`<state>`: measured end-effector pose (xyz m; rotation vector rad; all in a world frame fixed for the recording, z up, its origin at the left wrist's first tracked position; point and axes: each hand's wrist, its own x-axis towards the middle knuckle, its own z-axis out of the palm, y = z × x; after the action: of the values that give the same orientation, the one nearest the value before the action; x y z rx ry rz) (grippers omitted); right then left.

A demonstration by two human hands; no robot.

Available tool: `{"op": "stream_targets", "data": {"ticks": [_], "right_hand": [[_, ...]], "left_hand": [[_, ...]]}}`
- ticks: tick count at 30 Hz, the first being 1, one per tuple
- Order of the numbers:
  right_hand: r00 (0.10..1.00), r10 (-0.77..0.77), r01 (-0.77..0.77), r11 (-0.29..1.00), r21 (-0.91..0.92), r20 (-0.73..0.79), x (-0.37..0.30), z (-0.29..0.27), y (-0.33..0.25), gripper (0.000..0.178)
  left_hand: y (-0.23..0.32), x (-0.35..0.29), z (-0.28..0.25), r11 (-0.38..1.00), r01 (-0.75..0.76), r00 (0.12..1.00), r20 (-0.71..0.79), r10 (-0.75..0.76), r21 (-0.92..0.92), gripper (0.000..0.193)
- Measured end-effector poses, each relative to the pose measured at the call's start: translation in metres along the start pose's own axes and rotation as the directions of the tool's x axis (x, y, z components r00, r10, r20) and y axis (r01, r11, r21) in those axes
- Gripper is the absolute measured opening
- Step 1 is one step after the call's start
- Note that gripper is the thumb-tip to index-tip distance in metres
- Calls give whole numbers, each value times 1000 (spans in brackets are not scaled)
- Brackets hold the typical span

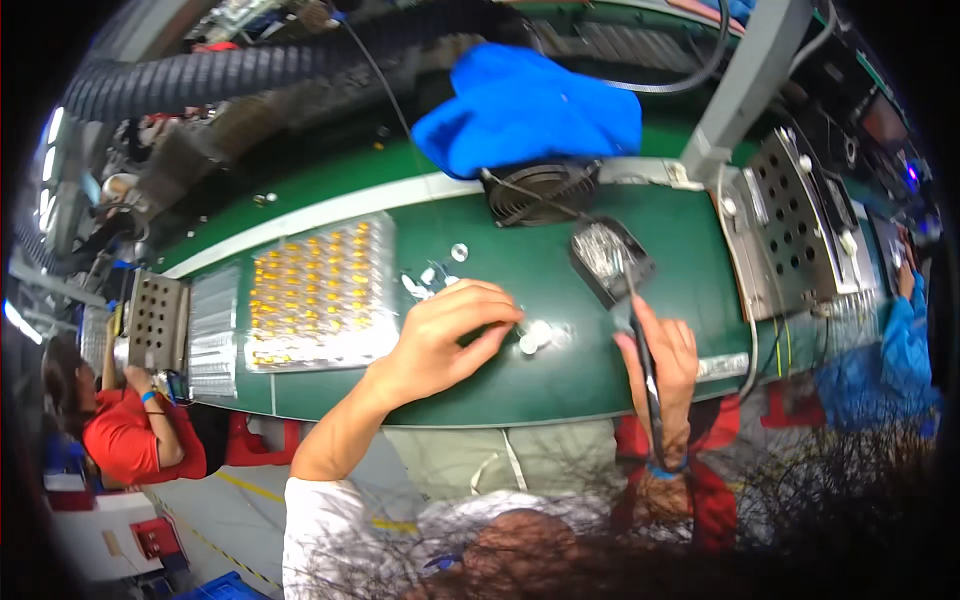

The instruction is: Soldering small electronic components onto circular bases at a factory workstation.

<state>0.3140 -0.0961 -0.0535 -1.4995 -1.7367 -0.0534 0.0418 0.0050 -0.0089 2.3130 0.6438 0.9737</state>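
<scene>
1. Black and grey, the slim pen-like tool (652, 385) has a long handle and a thinner, blurred front end.
2. It sits in the right hand (665, 365), thumb and fingers closed round the handle, just on the near side of a dark tray (643, 266) filled with silvery, tangled-looking material.
3. The left hand (445, 330) curves near small whitish parts (540, 338); its thumb and forefinger nearly meet, and I cannot tell whether they pinch anything.
4. Under both lies a glossy green tabletop (480, 385), bearing a clear tray (384, 345) of orange-yellow pieces, a black fan (545, 195) and a perforated metal box (785, 235).
5. Beyond, blue cloth (540, 115) drapes above the fan; a co-worker in red (125, 435) sits at left.
6. The tool's long axis runs away from the wearer, leaning slightly left, front end toward the dark tray.
</scene>
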Motion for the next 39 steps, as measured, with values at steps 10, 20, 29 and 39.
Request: {"op": "stream_targets", "data": {"ticks": [10, 20, 29, 39], "right_hand": [[990, 90, -24, 864, 503, -108, -45, 42, -1, 52], [969, 233, -246, 890, 384, 80, -95, 65, 35, 45], [985, 131, -69, 893, 445, -111, -52, 34, -3, 43], [995, 28, 25, 869, 494, -100, -29, 30, -23, 36]], "left_hand": [[-125, 48, -126, 915, 400, 906, -175, -385, 56, 22], [-290, -36, -266, 168, 456, 732, -261, -629, 874, 36], [-189, -22, -249, 800, 589, 744, -466, -478, 119, 29], [-30, -17, -62, 860, 321, 883, -202, -423, -395, 11]]}}
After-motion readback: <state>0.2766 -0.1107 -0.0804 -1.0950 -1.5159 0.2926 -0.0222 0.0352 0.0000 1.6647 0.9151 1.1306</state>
